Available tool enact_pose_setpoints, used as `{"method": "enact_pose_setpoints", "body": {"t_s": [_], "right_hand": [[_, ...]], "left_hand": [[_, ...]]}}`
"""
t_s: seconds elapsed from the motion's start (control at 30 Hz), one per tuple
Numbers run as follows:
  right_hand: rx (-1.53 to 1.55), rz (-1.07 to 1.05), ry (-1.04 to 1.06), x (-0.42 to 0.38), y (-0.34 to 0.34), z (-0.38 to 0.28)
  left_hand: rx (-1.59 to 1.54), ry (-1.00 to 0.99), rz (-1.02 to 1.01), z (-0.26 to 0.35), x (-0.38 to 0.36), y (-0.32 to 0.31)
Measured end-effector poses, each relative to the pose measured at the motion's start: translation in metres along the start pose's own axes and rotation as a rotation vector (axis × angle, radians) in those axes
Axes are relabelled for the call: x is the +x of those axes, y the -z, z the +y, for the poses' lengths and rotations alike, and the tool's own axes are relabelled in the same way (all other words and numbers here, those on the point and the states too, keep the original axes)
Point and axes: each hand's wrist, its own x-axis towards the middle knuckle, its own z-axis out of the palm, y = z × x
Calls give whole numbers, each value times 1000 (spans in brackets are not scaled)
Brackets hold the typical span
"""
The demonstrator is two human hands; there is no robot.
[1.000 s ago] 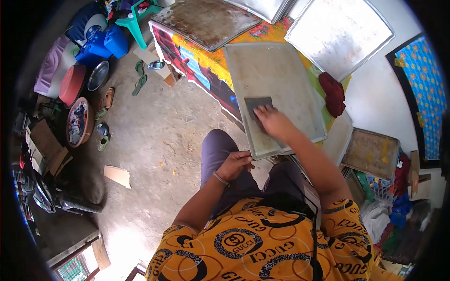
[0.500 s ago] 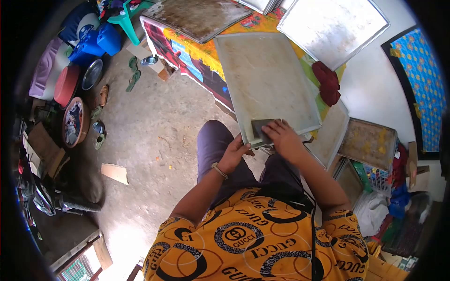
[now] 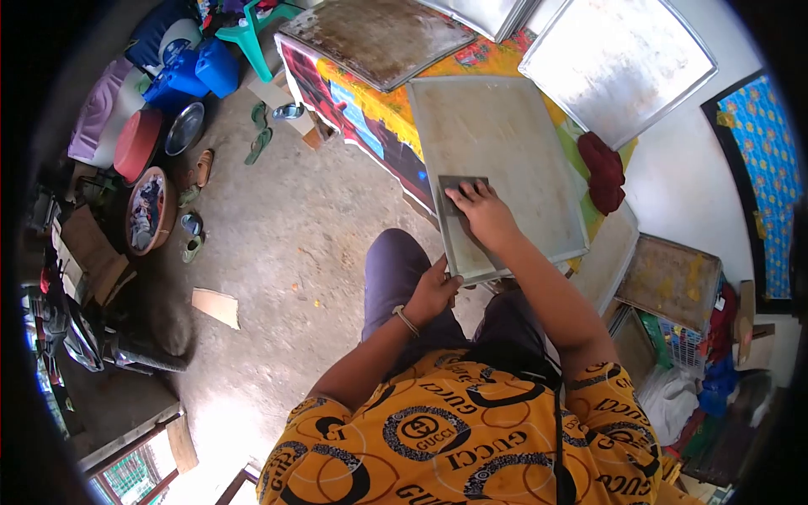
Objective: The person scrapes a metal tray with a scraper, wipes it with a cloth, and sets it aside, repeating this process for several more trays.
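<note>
A large grey metal tray with a raised rim lies on the cloth-covered table, its near end towards my lap. My left hand grips the tray's near left corner, fingers wrapped round the rim. My right hand presses a dark flat pad onto the tray near its left edge, with the fingers spread over it. A dark strip shows on the tray surface below the pad. A maroon cloth rests beside the tray's right edge.
A stained brown tray lies farther back on the table. A pale tray leans against the wall at the right. More trays stand by a crate. Slippers, basins and cardboard are on the floor at the left.
My right hand has slid the dark pad away from me, up along the tray's left side. My left hand still holds the near corner. The whole view has shifted slightly.
</note>
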Motion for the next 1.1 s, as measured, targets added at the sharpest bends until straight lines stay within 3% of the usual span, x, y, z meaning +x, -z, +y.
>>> {"method": "enact_pose_setpoints", "body": {"t_s": [0.17,0.33,0.47,0.53,0.77,1.03,1.1], "right_hand": [[-30,-55,77,-76,1,-19],[50,-49,1,-24,13,-8],[102,2,-18,56,-2,36],[116,-40,-26,54,3,35],[30,-110,44,-31,6,10],[155,-111,-120,95,-1,56],[158,-34,-88,79,3,53]], "left_hand": [[88,62,9,9,1,3],[116,-38,34,7,1,0],[43,38,32,18,-4,-3],[85,100,43,20,-4,-2],[85,27,87,9,1,-5],[-8,-25,83,-1,1,-5],[97,127,52,18,-3,-5]]}}
